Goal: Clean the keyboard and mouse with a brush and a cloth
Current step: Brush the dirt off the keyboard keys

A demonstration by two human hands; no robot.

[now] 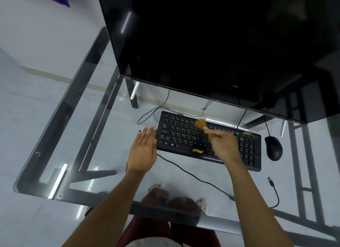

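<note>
Keyboard [209, 142] sits on the worktop [55, 149], just in front of the monitor [211, 44], which stands at the rear. Mouse [273, 148] on the worktop just right of the keyboard, not touching it. Left hand [142, 151] at the keyboard's left end, fingertips beside its edge. Right hand [223, 145] over the keyboard's middle, brush [200, 123] head over the upper key rows. A cable [193, 175] runs across the worktop in front of the keyboard, between the two arms. A loose plug end [270, 180] lies in front of the mouse.
</note>
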